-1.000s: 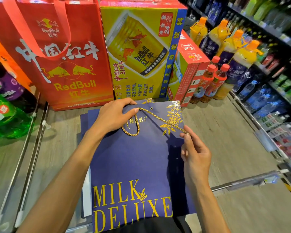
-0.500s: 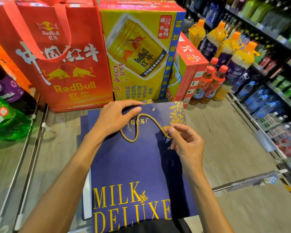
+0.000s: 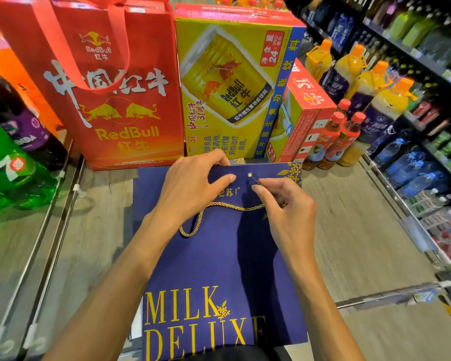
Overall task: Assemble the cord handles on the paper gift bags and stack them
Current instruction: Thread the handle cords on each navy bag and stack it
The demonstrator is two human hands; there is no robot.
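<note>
The bag (image 3: 219, 256) lies flat, top edge at 12 o'clock, and the left hand (image 3: 190, 188) grips that edge, thumb on front. The right hand (image 3: 284, 212) pinches the cord (image 3: 232, 207) tip, aimed toward 11 o'clock at the eyelet (image 3: 250, 174) just beside it.

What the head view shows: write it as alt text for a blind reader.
A person's right hand pinches the tip of a gold cord at an eyelet near the top of a flat blue gift bag, while the left hand grips the bag's top edge. A red Red Bull bag and yellow carton stand behind.
</note>
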